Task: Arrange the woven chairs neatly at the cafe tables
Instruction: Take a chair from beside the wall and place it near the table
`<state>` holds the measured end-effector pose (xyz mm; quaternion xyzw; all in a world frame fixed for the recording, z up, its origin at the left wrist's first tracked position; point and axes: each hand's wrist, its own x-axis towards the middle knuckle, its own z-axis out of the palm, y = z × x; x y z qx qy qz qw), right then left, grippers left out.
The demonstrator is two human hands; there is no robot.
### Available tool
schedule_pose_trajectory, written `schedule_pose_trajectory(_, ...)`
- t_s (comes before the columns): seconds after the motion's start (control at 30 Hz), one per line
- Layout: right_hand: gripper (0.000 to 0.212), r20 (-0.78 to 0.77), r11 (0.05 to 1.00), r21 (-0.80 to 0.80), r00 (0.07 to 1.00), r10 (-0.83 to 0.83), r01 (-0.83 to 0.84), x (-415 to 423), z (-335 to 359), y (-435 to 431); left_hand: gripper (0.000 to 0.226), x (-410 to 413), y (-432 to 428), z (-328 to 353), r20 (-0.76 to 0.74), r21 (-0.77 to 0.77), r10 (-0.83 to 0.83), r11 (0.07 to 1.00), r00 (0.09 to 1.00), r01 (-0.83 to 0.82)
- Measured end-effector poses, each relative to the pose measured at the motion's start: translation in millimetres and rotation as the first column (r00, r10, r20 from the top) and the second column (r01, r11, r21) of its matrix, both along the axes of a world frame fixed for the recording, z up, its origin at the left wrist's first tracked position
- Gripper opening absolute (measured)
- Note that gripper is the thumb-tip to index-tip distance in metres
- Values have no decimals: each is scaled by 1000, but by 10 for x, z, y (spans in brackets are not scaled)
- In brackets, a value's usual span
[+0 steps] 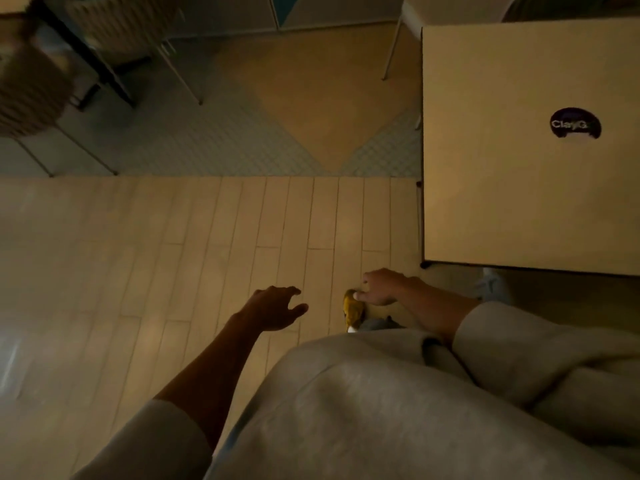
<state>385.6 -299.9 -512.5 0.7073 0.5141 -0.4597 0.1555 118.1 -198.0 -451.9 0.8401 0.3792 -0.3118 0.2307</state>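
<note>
So neither hand is on anything. The left hand (275, 308) hangs out in front over the plank floor (138, 254), fingers loosely spread and holding nothing. My guess is it's just swinging free mid-walk. The right hand (381, 287) sits low by the corner of the table (502, 202), fingers loosely curled, and I can't see anything in it. The yellow thing right under it looks like a shoe (352, 310), not something held.

The chairs are well apart from both hands, up in the far left. There's a brown chair (33, 91) nearest and a pale chair (121, 26) behind it, both blurry and both beside a dark table base (90, 60). They look parked around that base, though I can't tell how square they sit.

Count:
- Hands: two.
- Woven chairs: two for sure.
- Other seats: one, a seat (436, 10) at the table's far edge, and I can't tell if it's woven.
- Full tabletops: one, with one round sticker (575, 123) on it.
- Shoes: one.
</note>
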Motion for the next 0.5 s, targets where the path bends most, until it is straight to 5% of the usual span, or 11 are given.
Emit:
schedule_pose_trajectory(0.37, 79, 61, 998, 60, 998, -14, 11, 859, 236, 2032, 63, 741, 1991, -15, 110, -43, 137, 990, 984, -133)
schedule_pose_trajectory(0.5, 81, 85, 1000, 21, 996, 10, -12, 1084, 242, 2463, 68, 1066, 2609, -161, 104, -90, 70, 994, 992, -60)
